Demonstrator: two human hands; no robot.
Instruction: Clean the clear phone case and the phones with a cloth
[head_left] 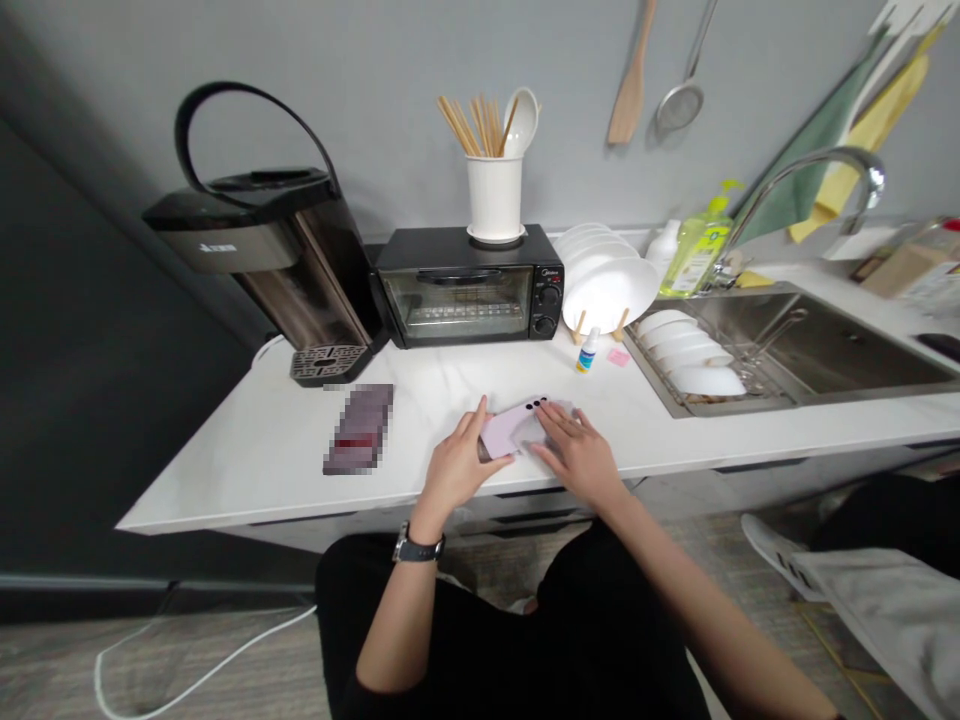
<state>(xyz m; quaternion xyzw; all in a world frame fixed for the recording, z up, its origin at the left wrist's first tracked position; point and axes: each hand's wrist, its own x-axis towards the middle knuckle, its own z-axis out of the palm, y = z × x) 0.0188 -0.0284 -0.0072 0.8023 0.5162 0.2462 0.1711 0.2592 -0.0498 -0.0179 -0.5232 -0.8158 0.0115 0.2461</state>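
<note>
On the white countertop (300,470), straight in front of the toaster oven (469,285), both hands work at one pale lilac smartphone (504,430). Head view only.

Phone lies back-up, camera lenses toward the oven, its near-left end raised a little off the counter. Left hand (454,470), wristwatch (416,547) on the wrist, grips that end, thumb over the back and fingers curled under. Right hand (577,455) lies flat and spread, fingers pressing on the phone's right part or on something pale under it; cannot tell which.

Judged step: seating or peeling a cover on the phone, mid-way, one end lifted and the other pinned. Next move would call for a steady pinch from the left hand and firm downward pressure from the right so the phone does not slide.

Right of the oven: stacked white plates (607,285) on a rack, a small dropper bottle (588,350) just before them, sink (825,350) beyond. Left of the oven: black water dispenser (262,250); a blurred flat object (360,428) lies before it. Atop the oven, a white utensil holder (493,198) with chopsticks.
</note>
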